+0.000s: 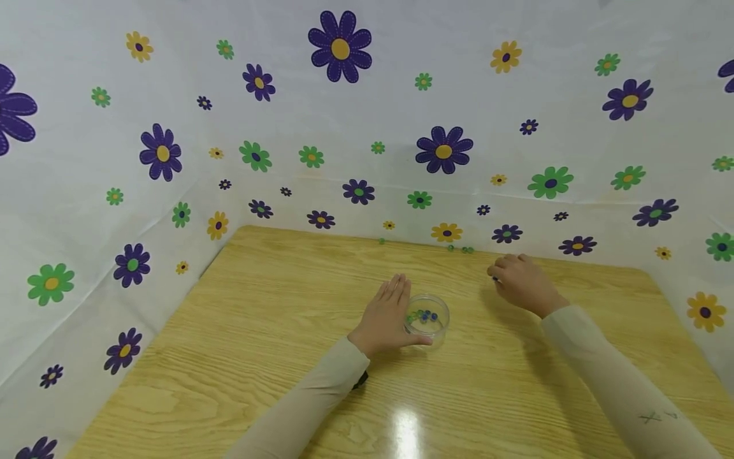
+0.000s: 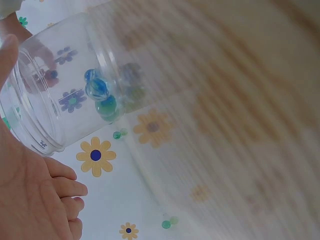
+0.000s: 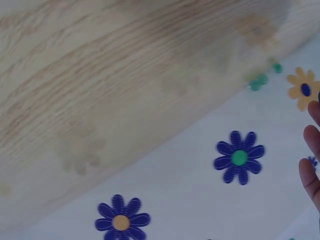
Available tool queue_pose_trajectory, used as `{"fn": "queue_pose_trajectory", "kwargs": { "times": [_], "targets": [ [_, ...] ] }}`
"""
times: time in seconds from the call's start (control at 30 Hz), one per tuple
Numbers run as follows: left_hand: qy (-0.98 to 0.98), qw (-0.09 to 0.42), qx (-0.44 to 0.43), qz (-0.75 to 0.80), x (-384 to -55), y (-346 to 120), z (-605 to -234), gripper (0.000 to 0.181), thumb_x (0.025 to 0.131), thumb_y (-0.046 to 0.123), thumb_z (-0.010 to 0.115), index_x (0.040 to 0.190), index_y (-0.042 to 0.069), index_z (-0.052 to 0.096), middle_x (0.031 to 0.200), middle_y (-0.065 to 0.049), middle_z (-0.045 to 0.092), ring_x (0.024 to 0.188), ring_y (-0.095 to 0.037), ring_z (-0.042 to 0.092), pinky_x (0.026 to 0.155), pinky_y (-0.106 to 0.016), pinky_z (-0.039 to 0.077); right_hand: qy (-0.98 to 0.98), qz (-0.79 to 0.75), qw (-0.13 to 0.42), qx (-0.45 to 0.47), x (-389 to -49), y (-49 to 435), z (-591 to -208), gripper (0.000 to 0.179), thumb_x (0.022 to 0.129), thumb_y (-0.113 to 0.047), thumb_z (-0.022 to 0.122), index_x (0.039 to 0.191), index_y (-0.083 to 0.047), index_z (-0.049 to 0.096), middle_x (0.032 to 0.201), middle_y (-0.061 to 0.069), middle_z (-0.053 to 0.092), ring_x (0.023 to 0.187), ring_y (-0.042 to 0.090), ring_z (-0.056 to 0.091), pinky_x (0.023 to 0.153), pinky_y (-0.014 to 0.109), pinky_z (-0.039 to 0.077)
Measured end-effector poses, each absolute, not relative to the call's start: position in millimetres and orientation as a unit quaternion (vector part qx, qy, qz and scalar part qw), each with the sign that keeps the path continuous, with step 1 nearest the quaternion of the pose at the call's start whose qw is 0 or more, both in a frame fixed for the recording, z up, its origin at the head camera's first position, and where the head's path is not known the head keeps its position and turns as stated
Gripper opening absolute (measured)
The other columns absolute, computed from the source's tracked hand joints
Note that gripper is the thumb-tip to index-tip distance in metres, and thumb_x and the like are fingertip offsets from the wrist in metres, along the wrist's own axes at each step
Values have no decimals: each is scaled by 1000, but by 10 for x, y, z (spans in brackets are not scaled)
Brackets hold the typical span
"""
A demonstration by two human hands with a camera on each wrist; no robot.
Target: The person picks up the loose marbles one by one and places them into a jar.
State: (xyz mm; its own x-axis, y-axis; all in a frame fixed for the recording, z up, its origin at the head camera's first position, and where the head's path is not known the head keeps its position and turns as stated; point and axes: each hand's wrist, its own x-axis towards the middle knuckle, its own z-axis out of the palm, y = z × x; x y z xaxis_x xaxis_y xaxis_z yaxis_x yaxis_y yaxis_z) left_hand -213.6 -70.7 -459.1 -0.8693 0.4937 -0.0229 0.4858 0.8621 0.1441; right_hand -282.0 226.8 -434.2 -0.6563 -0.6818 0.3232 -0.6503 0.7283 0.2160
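Observation:
A clear round jar (image 1: 440, 326) stands on the wooden table, with several blue and green marbles (image 1: 425, 316) on its bottom. My left hand (image 1: 384, 322) rests against the jar's left side, fingers straight and thumb stretched along its near side. In the left wrist view the thumb lies near the jar's mouth, and the marbles (image 2: 97, 90) show through the wall. My right hand (image 1: 523, 284), right of the jar and above the table, pinches a dark blue marble (image 1: 496, 278). Only fingertips (image 3: 312, 140) of that hand show in the right wrist view.
Loose green marbles lie along the table's back edge: one green marble (image 1: 381, 241) towards the left, and a few green marbles (image 1: 467, 250) nearer my right hand. A white flowered cloth (image 1: 390, 121) rises behind the table (image 1: 258, 306) and at both sides.

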Motion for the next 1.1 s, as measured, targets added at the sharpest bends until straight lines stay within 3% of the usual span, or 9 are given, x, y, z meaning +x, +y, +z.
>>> {"fn": "queue_pose_trajectory", "kwargs": {
  "times": [0.33, 1.1],
  "targets": [
    [965, 22, 253, 67, -2148, -707, -4619, 115, 77, 76, 50, 150, -2, 8, 158, -18, 8, 147, -27, 2, 121, -40, 10, -853, -34, 287, 435, -2553, 2008, -4182, 14, 71, -4, 72, 85, -7, 68, 79, 5, 66, 75, 22, 61, 68, 39, 53],
    [965, 18, 255, 62, -2154, -703, -4620, 115, 76, 78, 48, 150, -2, 10, 157, -19, 10, 147, -28, 4, 120, -41, 12, -793, -4, 336, 508, -2164, 1539, -4116, 21, 67, -12, 80, 84, -10, 69, 78, 1, 67, 74, 17, 62, 66, 32, 50]
  ]
}}
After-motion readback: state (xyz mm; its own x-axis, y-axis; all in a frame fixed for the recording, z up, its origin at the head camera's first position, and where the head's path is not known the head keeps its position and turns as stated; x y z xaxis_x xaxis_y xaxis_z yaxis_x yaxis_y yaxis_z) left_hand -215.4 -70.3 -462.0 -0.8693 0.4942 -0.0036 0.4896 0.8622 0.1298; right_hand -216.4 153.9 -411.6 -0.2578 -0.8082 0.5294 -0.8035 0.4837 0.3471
